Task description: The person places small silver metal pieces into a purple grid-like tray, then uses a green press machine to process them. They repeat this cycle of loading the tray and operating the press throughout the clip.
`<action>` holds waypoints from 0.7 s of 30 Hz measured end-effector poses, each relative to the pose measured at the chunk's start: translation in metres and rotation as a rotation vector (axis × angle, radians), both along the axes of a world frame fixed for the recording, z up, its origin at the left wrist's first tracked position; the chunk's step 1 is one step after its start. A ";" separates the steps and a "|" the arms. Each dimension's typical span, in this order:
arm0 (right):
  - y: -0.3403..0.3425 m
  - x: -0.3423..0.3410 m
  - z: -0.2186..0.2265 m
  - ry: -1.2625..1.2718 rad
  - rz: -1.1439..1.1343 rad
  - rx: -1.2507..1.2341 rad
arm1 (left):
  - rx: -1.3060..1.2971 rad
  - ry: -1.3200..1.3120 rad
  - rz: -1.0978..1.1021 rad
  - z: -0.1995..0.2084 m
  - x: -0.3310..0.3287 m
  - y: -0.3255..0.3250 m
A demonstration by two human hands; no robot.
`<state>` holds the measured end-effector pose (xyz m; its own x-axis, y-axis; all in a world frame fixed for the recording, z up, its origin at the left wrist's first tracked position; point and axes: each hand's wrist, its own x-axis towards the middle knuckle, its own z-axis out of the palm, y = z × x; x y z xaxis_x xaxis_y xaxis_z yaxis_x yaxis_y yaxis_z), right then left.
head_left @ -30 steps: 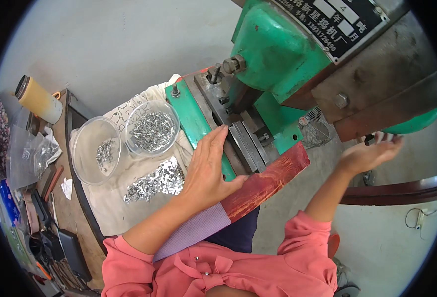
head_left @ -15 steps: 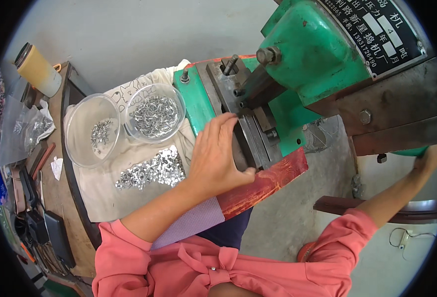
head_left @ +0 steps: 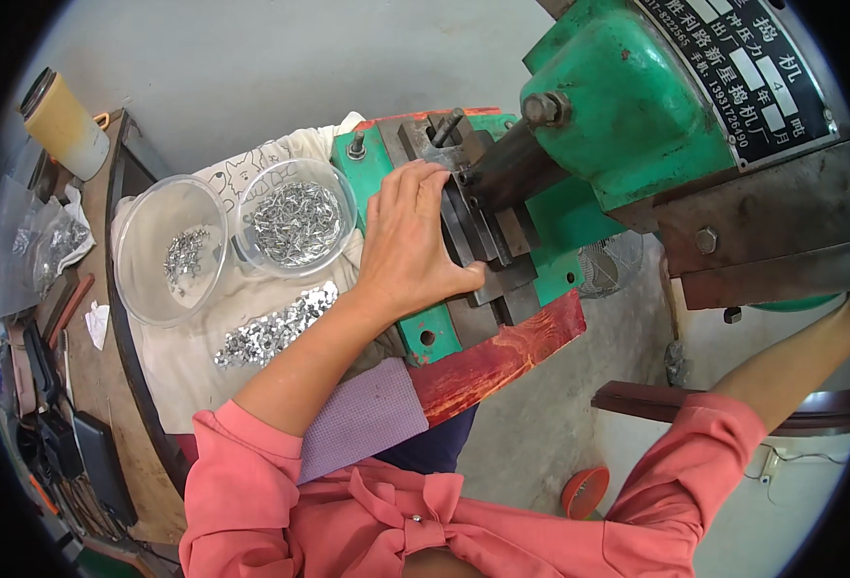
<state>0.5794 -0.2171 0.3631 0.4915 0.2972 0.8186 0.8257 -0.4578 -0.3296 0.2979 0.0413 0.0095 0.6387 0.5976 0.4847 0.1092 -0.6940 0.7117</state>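
Observation:
My left hand [head_left: 407, 236] rests over the metal die [head_left: 483, 231] of a green press [head_left: 617, 111]. Its fingers reach along the die's left side toward the ram [head_left: 516, 169], while the thumb lies well apart at the nearer end. Nothing shows between them. My right forearm [head_left: 810, 361] stretches up to the far right edge of the view; the press and the dark rim hide the hand there. Left of the die, a clear plastic tub [head_left: 346, 226] holds many small shiny metal pieces. Another clear tub [head_left: 126, 275] has fewer. Flat silvery bits [head_left: 275, 328] lie heaped on the cloth.
A red-painted board [head_left: 502, 361] runs under the press's front edge, beside a purple mat [head_left: 362, 414]. Tools and a black case [head_left: 105, 467] crowd the wooden bench at left, with a yellow tumbler [head_left: 66, 125] behind. An orange-red bowl [head_left: 586, 491] stands on the floor.
My left hand has moved farther away and slightly left along the die, uncovering a hole in the green base. My right hand has gone out of sight at the right. The orange-red bowl shows more.

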 end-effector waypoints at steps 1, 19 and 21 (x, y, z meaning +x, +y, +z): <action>-0.010 0.009 -0.014 -0.038 0.015 0.055 | -0.004 -0.003 -0.003 0.000 0.001 0.000; -0.072 0.028 -0.042 0.086 0.048 0.233 | -0.032 -0.007 -0.019 -0.002 0.005 -0.001; -0.080 0.042 0.001 0.159 0.094 0.154 | -0.031 -0.009 -0.017 -0.001 0.004 -0.001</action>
